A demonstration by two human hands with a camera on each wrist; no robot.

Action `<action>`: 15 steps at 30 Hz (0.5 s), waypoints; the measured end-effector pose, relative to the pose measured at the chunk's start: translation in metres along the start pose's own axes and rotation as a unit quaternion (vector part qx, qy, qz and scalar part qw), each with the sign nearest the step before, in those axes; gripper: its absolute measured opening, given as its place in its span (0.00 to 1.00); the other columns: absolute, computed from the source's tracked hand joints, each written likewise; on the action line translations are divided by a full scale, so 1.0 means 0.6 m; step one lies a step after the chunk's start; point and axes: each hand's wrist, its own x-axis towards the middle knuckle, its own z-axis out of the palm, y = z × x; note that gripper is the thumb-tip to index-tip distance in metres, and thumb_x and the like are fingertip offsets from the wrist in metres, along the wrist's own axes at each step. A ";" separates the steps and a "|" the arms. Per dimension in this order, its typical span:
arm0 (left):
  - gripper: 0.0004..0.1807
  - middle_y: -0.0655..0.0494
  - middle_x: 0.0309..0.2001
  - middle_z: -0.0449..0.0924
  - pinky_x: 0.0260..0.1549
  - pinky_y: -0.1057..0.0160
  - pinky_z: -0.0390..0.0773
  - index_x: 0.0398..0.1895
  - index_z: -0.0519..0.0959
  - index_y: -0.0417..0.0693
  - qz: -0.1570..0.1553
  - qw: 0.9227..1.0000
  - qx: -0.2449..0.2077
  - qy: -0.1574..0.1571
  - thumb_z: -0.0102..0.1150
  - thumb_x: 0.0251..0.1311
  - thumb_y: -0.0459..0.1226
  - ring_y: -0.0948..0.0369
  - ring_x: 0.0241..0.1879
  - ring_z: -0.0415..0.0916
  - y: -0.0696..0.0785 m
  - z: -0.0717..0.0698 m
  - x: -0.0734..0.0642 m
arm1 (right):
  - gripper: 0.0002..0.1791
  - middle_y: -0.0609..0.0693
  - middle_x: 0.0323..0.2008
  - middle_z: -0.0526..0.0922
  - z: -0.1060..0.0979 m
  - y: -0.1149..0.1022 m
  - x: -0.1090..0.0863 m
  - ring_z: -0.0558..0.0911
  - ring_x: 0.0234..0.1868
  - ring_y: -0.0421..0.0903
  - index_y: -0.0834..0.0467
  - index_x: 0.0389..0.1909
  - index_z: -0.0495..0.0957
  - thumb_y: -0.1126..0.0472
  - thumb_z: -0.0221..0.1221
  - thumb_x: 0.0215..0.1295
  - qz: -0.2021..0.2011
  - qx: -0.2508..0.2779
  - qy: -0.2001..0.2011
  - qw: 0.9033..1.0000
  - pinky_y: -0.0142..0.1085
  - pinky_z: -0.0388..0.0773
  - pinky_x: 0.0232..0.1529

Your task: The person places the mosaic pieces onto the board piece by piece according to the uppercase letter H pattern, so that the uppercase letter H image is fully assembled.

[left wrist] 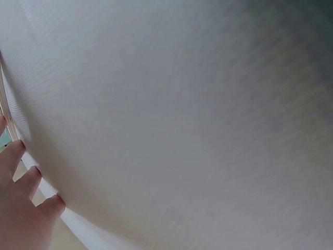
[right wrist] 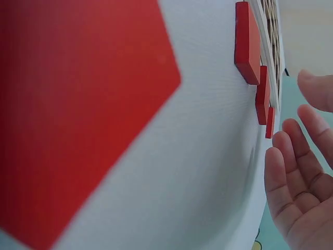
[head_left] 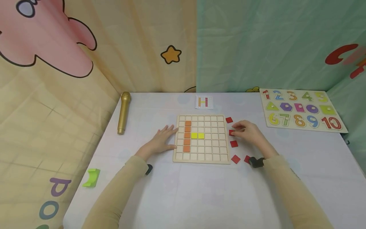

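A wooden grid board [head_left: 208, 149] lies in the middle of the table. Several orange square tiles [head_left: 187, 135] form a column on it, and two yellow tiles [head_left: 197, 135] extend rightward from the column's middle. My left hand [head_left: 160, 142] rests at the board's left edge with fingers spread; the left wrist view shows only part of that hand [left wrist: 26, 208]. Right of the board lie several loose red square tiles [head_left: 233, 143]. My right hand [head_left: 249, 133] hovers over one red tile [head_left: 230, 132], its thumb and fingers apart in the right wrist view, with nothing visible between them.
Behind the board lies a small pattern card [head_left: 204, 102]. A gold microphone [head_left: 124, 111] is at the back left, a light-green curved block [head_left: 92, 178] at the front left. The number-and-shape puzzle board [head_left: 288, 125] occupies the back right. Printed curtains [head_left: 137, 41] surround the table's far sides.
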 end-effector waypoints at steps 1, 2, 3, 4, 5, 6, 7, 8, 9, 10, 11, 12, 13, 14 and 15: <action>0.48 0.48 0.80 0.40 0.75 0.37 0.36 0.79 0.50 0.54 -0.001 1.000 0.000 0.000 0.64 0.61 0.51 0.45 0.79 0.32 0.000 0.000 0.000 | 0.24 0.61 0.55 0.76 0.000 0.001 0.001 0.76 0.56 0.59 0.62 0.57 0.76 0.56 0.64 0.64 0.001 -0.003 -0.001 1.000 0.52 0.79 0.58; 0.48 0.48 0.80 0.40 0.75 0.38 0.36 0.79 0.50 0.54 -0.003 1.000 0.001 0.000 0.64 0.60 0.51 0.45 0.79 0.32 0.001 0.001 0.000 | 0.24 0.61 0.55 0.76 0.001 0.001 0.001 0.75 0.56 0.59 0.62 0.57 0.76 0.56 0.64 0.64 0.001 -0.008 -0.002 1.000 0.52 0.79 0.58; 0.48 0.48 0.80 0.40 0.75 0.38 0.36 0.79 0.51 0.54 -0.004 1.000 0.001 0.000 0.64 0.60 0.51 0.45 0.79 0.32 0.001 0.001 0.001 | 0.24 0.62 0.55 0.76 0.002 0.000 0.002 0.75 0.56 0.59 0.62 0.57 0.76 0.56 0.65 0.64 0.001 -0.012 -0.004 1.000 0.52 0.79 0.58; 0.48 0.48 0.80 0.40 0.75 0.38 0.36 0.79 0.51 0.54 -0.006 1.000 0.001 0.000 0.64 0.60 0.52 0.45 0.79 0.32 0.001 0.001 0.001 | 0.24 0.62 0.55 0.76 0.003 0.001 0.003 0.75 0.56 0.59 0.62 0.57 0.76 0.57 0.65 0.63 0.002 -0.016 -0.007 1.000 0.52 0.79 0.58; 0.48 0.48 0.80 0.40 0.75 0.38 0.36 0.79 0.51 0.54 -0.006 1.000 0.002 0.000 0.65 0.60 0.52 0.45 0.79 0.32 0.001 0.001 0.001 | 0.23 0.62 0.55 0.76 0.003 0.001 0.004 0.74 0.56 0.59 0.62 0.57 0.76 0.57 0.65 0.63 0.002 -0.020 -0.010 1.000 0.52 0.79 0.58; 0.48 0.48 0.80 0.40 0.75 0.38 0.36 0.79 0.51 0.54 -0.007 1.000 0.003 -0.001 0.65 0.59 0.52 0.45 0.79 0.32 0.001 0.001 0.001 | 0.23 0.62 0.55 0.76 0.004 0.001 0.005 0.74 0.56 0.59 0.62 0.57 0.77 0.57 0.65 0.63 0.004 -0.026 -0.014 1.000 0.52 0.79 0.58; 0.48 0.48 0.80 0.40 0.75 0.38 0.36 0.79 0.51 0.54 -0.006 1.000 0.004 -0.001 0.65 0.59 0.52 0.45 0.79 0.32 0.001 0.001 0.002 | 0.23 0.62 0.54 0.76 0.005 0.001 0.006 0.74 0.55 0.59 0.62 0.57 0.77 0.58 0.65 0.63 0.002 -0.032 -0.017 0.999 0.51 0.79 0.58; 0.48 0.48 0.80 0.40 0.75 0.38 0.36 0.79 0.51 0.54 -0.006 1.000 0.006 -0.001 0.65 0.59 0.52 0.45 0.79 0.32 0.001 0.001 0.002 | 0.23 0.62 0.54 0.76 0.005 0.000 0.007 0.74 0.54 0.58 0.63 0.56 0.77 0.59 0.65 0.62 -0.001 -0.039 -0.019 0.999 0.51 0.79 0.58; 0.48 0.48 0.80 0.40 0.75 0.38 0.36 0.79 0.51 0.54 -0.005 1.000 0.007 -0.001 0.64 0.60 0.52 0.45 0.79 0.32 0.000 0.001 0.002 | 0.22 0.61 0.53 0.76 0.006 0.000 0.008 0.74 0.53 0.58 0.63 0.56 0.78 0.59 0.65 0.62 -0.002 -0.045 -0.020 0.999 0.50 0.79 0.57; 0.48 0.48 0.80 0.40 0.75 0.38 0.36 0.79 0.50 0.54 -0.004 1.000 0.009 -0.001 0.64 0.60 0.52 0.45 0.79 0.32 0.000 0.001 0.002 | 0.22 0.61 0.51 0.76 0.007 -0.001 0.009 0.74 0.51 0.57 0.63 0.55 0.78 0.60 0.66 0.62 -0.006 -0.052 -0.021 0.998 0.49 0.79 0.55; 0.48 0.48 0.80 0.40 0.75 0.38 0.36 0.79 0.50 0.54 -0.003 1.000 0.010 0.000 0.64 0.60 0.52 0.45 0.79 0.33 0.000 0.001 0.002 | 0.21 0.61 0.50 0.76 0.008 -0.003 0.010 0.73 0.50 0.57 0.63 0.55 0.79 0.61 0.66 0.61 -0.010 -0.059 -0.021 0.998 0.48 0.79 0.53; 0.48 0.48 0.80 0.40 0.75 0.38 0.37 0.79 0.50 0.54 -0.002 1.000 0.011 0.000 0.64 0.60 0.52 0.45 0.79 0.33 0.000 0.000 0.002 | 0.21 0.61 0.48 0.76 0.008 -0.004 0.011 0.73 0.49 0.56 0.64 0.54 0.79 0.61 0.66 0.61 -0.013 -0.064 -0.021 0.998 0.47 0.79 0.51; 0.48 0.48 0.80 0.40 0.75 0.38 0.37 0.79 0.50 0.54 -0.002 1.000 0.012 0.000 0.64 0.60 0.52 0.45 0.79 0.33 0.000 0.000 0.002 | 0.21 0.61 0.46 0.76 0.009 -0.006 0.011 0.73 0.48 0.56 0.64 0.54 0.79 0.62 0.66 0.60 -0.016 -0.069 -0.022 0.997 0.45 0.79 0.49; 0.48 0.48 0.80 0.40 0.75 0.38 0.37 0.79 0.50 0.54 -0.001 1.000 0.012 0.000 0.64 0.60 0.52 0.45 0.79 0.33 0.000 0.000 0.002 | 0.21 0.60 0.45 0.76 0.009 -0.008 0.012 0.73 0.47 0.55 0.64 0.54 0.80 0.62 0.66 0.60 -0.014 -0.073 -0.022 0.997 0.43 0.78 0.48; 0.48 0.48 0.80 0.40 0.75 0.38 0.37 0.79 0.50 0.54 -0.001 1.000 0.010 0.000 0.64 0.60 0.52 0.45 0.79 0.33 0.000 0.000 0.002 | 0.20 0.60 0.44 0.76 0.009 -0.009 0.013 0.72 0.46 0.55 0.64 0.53 0.80 0.62 0.66 0.60 -0.013 -0.076 -0.023 0.997 0.41 0.78 0.47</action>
